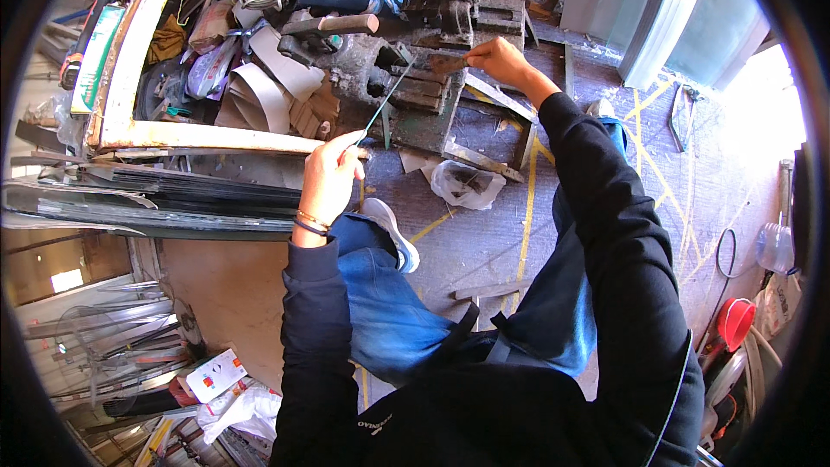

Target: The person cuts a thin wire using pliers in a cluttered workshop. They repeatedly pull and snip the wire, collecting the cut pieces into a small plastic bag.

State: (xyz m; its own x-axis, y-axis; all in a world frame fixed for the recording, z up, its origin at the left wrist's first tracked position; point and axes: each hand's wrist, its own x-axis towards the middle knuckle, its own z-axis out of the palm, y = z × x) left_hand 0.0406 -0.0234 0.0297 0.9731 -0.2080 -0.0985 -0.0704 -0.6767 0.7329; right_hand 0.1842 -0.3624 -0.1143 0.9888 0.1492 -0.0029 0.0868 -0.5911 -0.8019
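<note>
My left hand (331,172) grips one end of a thin, pale green rod (384,104). The rod slants up to the right, and its far tip is over a greasy metal machine (421,94) with a worn cast body and a round opening. Whether the tip touches the metal cannot be told. Pinched in the fingers of my right hand (502,65) is a small brown, rusty-looking flat piece (447,63), held over the machine's right part. Its exact kind is unclear. A wooden handle (350,24) lies across the machine's top left.
A white plastic bag (467,185) with dark bits lies on the floor below the machine. Long stacked strips (194,191) jut in from the left under a worn white frame (214,136). Glass panes (707,19) lean at upper right. A hacksaw-like frame (682,118) lies on the floor.
</note>
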